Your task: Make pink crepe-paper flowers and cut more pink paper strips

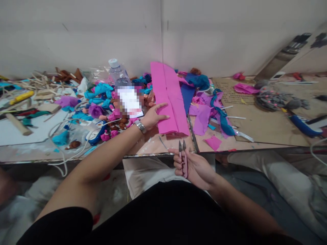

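A long sheet of pink crepe paper [170,98] lies folded on the table, its far end against the wall. My left hand [154,117] rests on its near left part, thumb and forefinger spread over the paper. Below the table's front edge, my right hand [195,166] holds small pink-handled thread snips [184,160], the dark blades pointing away from me and slightly apart. The snips are just short of the paper's near end and do not touch it. A small pink paper scrap [213,143] lies to the right.
Left stand a water bottle [118,71], a lit phone [129,101], many crepe flowers [96,110], a white cable [62,149] and wooden sticks [43,85]. Right are purple and teal paper strips [201,117], cardboard [268,127] and a blue-white tool [305,126]. People's legs [276,170] show beside me.
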Demonstrator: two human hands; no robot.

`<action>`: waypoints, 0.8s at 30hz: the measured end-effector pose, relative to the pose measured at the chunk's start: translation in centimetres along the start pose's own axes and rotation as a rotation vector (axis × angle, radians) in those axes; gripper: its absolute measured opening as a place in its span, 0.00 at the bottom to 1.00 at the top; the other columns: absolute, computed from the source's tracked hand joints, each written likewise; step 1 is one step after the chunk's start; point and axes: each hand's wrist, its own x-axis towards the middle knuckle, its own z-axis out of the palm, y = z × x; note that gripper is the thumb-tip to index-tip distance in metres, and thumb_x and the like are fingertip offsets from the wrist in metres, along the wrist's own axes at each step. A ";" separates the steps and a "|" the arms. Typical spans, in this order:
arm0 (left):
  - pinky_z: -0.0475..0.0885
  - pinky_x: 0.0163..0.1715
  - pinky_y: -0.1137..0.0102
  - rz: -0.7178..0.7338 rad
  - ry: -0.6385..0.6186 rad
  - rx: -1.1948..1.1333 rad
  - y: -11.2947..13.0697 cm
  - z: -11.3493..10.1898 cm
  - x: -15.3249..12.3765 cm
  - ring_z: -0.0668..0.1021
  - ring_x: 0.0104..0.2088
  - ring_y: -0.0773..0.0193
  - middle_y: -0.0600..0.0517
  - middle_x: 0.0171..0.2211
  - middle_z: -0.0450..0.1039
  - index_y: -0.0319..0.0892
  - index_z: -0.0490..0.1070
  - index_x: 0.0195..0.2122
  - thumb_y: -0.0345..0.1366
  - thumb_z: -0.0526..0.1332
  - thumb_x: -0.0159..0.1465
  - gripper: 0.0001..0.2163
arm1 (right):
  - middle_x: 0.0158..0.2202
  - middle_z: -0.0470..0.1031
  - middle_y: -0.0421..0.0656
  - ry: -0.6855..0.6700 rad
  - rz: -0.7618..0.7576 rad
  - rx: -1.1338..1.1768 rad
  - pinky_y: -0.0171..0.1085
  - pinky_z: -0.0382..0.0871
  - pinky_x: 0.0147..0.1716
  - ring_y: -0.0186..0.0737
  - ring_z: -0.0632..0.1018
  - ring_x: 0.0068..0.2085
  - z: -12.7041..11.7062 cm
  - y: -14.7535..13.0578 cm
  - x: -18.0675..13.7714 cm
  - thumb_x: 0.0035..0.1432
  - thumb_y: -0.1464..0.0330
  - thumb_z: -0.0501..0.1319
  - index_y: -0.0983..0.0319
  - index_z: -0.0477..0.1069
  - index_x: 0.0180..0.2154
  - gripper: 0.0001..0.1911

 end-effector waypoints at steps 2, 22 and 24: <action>0.69 0.69 0.52 -0.010 -0.006 -0.033 -0.1 0.1 0.0 0.71 0.68 0.45 0.40 0.69 0.69 0.42 0.72 0.66 0.37 0.79 0.52 0.39 | 0.35 0.64 0.39 0.017 -0.034 0.026 0.33 0.63 0.31 0.33 0.66 0.33 0.1 0.1 0.1 0.70 0.62 0.65 0.66 0.75 0.53 0.17; 0.77 0.60 0.56 -0.077 -0.049 -0.255 0.5 0.3 -0.1 0.77 0.61 0.50 0.43 0.65 0.72 0.44 0.74 0.61 0.32 0.79 0.51 0.35 | 0.31 0.62 0.38 0.058 -0.067 0.080 0.29 0.60 0.23 0.31 0.60 0.26 1.5 -1.2 2.6 0.79 0.59 0.47 0.69 0.74 0.52 0.24; 0.78 0.58 0.56 -0.094 -0.048 -0.273 0.7 0.4 -0.2 0.78 0.59 0.51 0.43 0.66 0.72 0.44 0.74 0.61 0.32 0.78 0.51 0.35 | 0.30 0.60 0.37 0.105 -0.095 0.083 0.28 0.58 0.22 0.30 0.58 0.26 1.6 -1.0 2.7 0.79 0.60 0.49 0.69 0.74 0.52 0.21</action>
